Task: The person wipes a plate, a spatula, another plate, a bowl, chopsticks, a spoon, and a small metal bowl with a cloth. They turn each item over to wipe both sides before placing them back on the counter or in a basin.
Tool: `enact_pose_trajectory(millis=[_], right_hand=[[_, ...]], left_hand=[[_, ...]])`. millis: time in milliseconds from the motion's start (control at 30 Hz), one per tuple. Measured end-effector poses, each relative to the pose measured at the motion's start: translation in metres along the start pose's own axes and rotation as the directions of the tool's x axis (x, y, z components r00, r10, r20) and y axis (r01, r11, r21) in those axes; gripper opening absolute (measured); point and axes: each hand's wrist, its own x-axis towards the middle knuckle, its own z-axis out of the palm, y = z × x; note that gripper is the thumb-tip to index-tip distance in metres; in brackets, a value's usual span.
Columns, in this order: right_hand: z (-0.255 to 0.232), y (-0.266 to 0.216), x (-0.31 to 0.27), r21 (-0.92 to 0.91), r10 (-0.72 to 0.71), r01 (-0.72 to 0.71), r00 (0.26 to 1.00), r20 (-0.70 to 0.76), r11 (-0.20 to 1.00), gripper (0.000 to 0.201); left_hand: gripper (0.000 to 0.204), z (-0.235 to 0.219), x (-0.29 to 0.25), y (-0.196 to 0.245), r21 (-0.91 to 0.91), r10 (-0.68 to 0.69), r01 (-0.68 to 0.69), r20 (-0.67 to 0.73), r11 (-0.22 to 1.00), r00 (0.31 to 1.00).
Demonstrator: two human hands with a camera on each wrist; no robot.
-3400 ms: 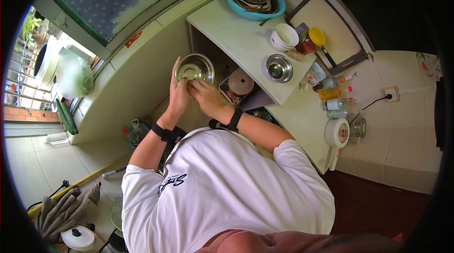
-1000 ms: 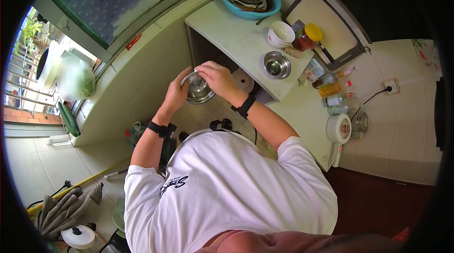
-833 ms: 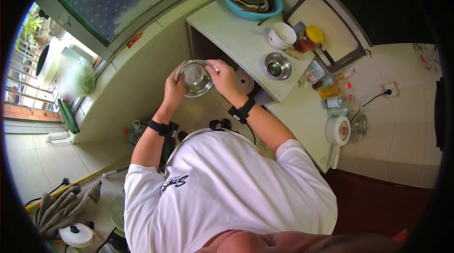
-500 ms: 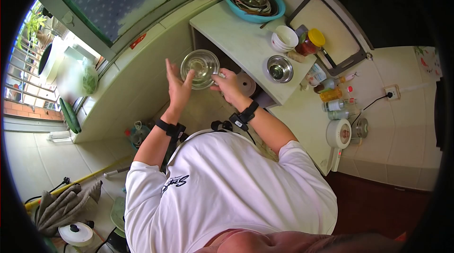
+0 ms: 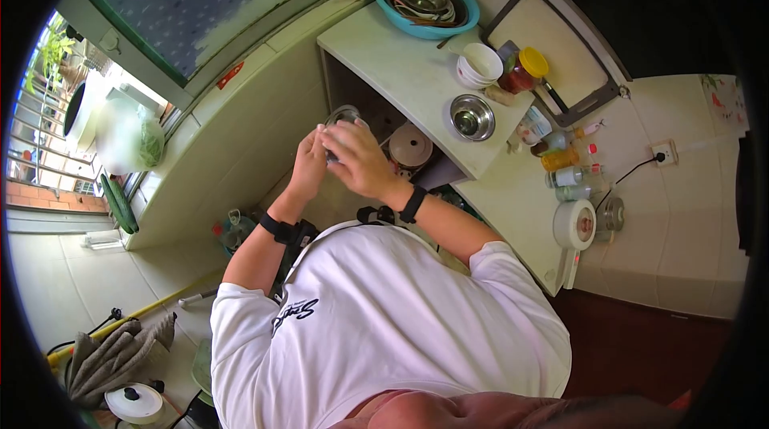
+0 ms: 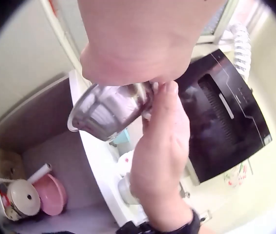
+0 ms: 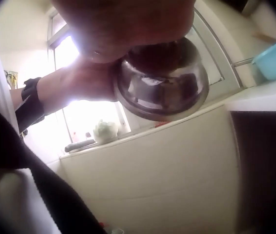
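Observation:
A stainless steel bowl [image 5: 344, 114] is held on its side between the hands, mostly hidden by them in the head view. My left hand [image 5: 307, 165] grips it from the left. Across it from the right lies my right hand [image 5: 360, 161], fingers bent over the bowl. In the left wrist view the right hand [image 6: 162, 146] has its fingertips right at the base of the bowl [image 6: 111, 109], where something small and whitish shows. The right wrist view has the bowl's shiny side [image 7: 162, 90] below the right hand [image 7: 128, 24].
A white counter [image 5: 392, 52] bears a blue basin [image 5: 392, 8] of dishes, white bowls [image 5: 479, 64], another steel bowl [image 5: 472, 117] and a yellow-lidded jar [image 5: 525, 70]. Under it stands a lidded pot [image 5: 410, 145]. Several bottles [image 5: 570, 176] line the right wall.
The bowl has turned from facing up onto its side and moved slightly up. The left hand, earlier spread beside it, now grips it. The right hand has shifted left across the bowl.

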Motion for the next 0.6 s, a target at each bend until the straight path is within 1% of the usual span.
enact_pose_trajectory(millis=[33, 67, 133, 167, 233, 267, 333, 367, 400, 433, 467, 500, 533, 567, 600], right_hand=[[0.000, -0.003, -0.001, -0.094, -0.102, 0.118, 0.981, 0.166, 0.989, 0.043], [-0.001, -0.003, 0.001, -0.096, -0.099, 0.116, 0.981, 0.164, 0.989, 0.043], [-0.005, 0.000, 0.007, -0.097, -0.089, 0.110, 0.976, 0.201, 0.989, 0.045], [-0.003, 0.002, 0.010, -0.096, -0.087, 0.108, 0.976, 0.202, 0.990, 0.045], [0.001, 0.006, 0.013, 0.040, -0.005, 0.003, 0.999, 0.049, 0.999, 0.044], [0.001, 0.006, 0.014, 0.039, -0.004, 0.002, 0.999, 0.049, 0.999, 0.044], [0.003, 0.004, 0.017, 0.116, 0.087, -0.083, 0.996, -0.032, 0.990, 0.039], [0.005, 0.004, 0.018, 0.116, 0.087, -0.083, 0.996, -0.033, 0.990, 0.039], [0.008, 0.002, 0.018, 0.227, 0.204, -0.175, 0.973, -0.110, 0.958, 0.037], [0.012, 0.002, 0.017, 0.343, 0.323, -0.251, 0.931, -0.171, 0.905, 0.036], [0.019, 0.008, 0.016, 0.343, 0.322, -0.250, 0.931, -0.171, 0.905, 0.036], [0.025, 0.016, 0.018, 0.542, 0.491, -0.375, 0.868, -0.080, 0.752, 0.038], [0.031, 0.021, 0.015, 0.700, 0.626, -0.473, 0.778, 0.047, 0.535, 0.042], [0.032, 0.026, 0.010, 0.754, 0.679, -0.625, 0.644, 0.353, 0.200, 0.049], [0.027, 0.018, 0.014, 0.755, 0.683, -0.624, 0.642, 0.349, 0.202, 0.049]], left_hand=[[0.040, -0.001, -0.001, -0.001, 0.019, -0.001, 0.002, -0.026, 1.000, 1.000], [0.040, 0.001, -0.002, 0.000, 0.019, -0.002, 0.003, -0.023, 1.000, 1.000], [0.039, 0.005, -0.002, 0.004, 0.032, 0.085, -0.083, -0.067, 0.996, 0.994], [0.039, 0.005, -0.003, 0.006, 0.032, 0.083, -0.081, -0.068, 0.996, 0.994], [0.041, 0.004, -0.005, 0.013, 0.203, 0.118, -0.100, -0.079, 0.974, 0.990], [0.041, 0.007, -0.005, 0.017, 0.202, 0.118, -0.100, -0.078, 0.974, 0.990], [0.041, 0.012, -0.008, 0.024, 0.241, 0.172, -0.139, -0.119, 0.960, 0.978], [0.041, 0.009, -0.007, 0.021, 0.242, 0.171, -0.139, -0.118, 0.960, 0.978], [0.041, 0.006, -0.005, 0.018, 0.289, 0.194, -0.152, -0.124, 0.945, 0.973], [0.041, 0.005, -0.005, 0.016, 0.335, 0.217, -0.163, -0.129, 0.928, 0.968], [0.041, 0.007, -0.005, 0.014, 0.335, 0.217, -0.164, -0.130, 0.928, 0.967], [0.041, 0.016, -0.007, 0.018, 0.332, 0.330, -0.260, -0.176, 0.907, 0.927], [0.042, 0.022, -0.010, 0.020, 0.335, 0.434, -0.350, -0.220, 0.875, 0.874], [0.042, 0.024, -0.009, 0.018, 0.334, 0.432, -0.350, -0.216, 0.875, 0.875], [0.040, 0.025, -0.008, 0.015, 0.313, 0.472, -0.396, -0.222, 0.863, 0.853]])
